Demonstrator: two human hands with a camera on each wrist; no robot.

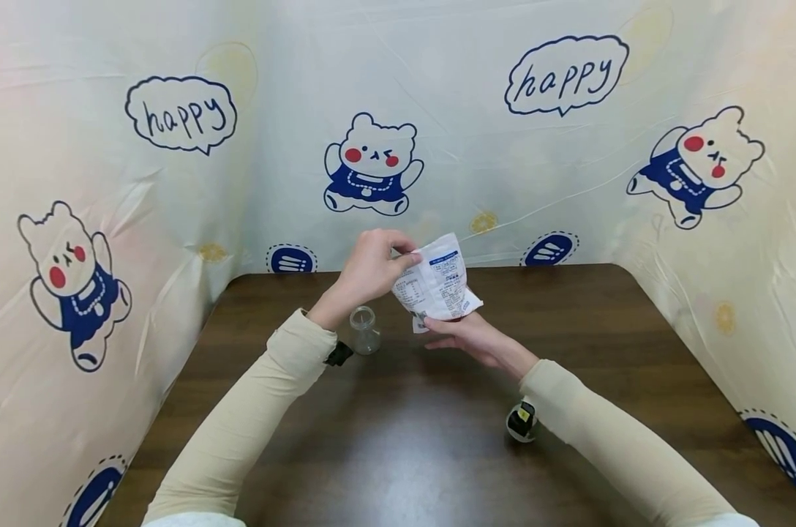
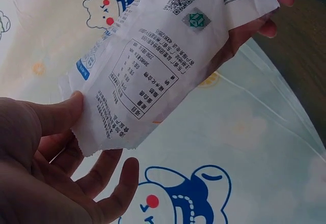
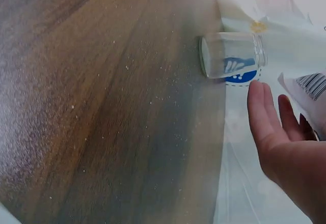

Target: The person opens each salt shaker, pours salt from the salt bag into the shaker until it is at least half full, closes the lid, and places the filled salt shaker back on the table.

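Note:
A white salt bag (image 1: 434,282) with printed text is held aloft over the table, tilted. My left hand (image 1: 374,263) pinches its upper end between thumb and fingers; the left wrist view shows the thumb on the bag's (image 2: 147,71) near end, with the other fingers behind. At the opposite end my right hand (image 1: 473,338) grips the bag from below, thumb on the printed face. In the right wrist view, only a corner of the bag shows beyond the right hand (image 3: 285,142). A clear glass jar (image 1: 365,338) stands upright below the left hand, its mouth uncovered.
Small pale grains are scattered on the brown table (image 3: 112,107). A small round object (image 1: 518,435) with a pale rim lies below the right sleeve, partly covered by the wrist camera. Printed cloth (image 1: 464,168) hangs around the table's back and sides.

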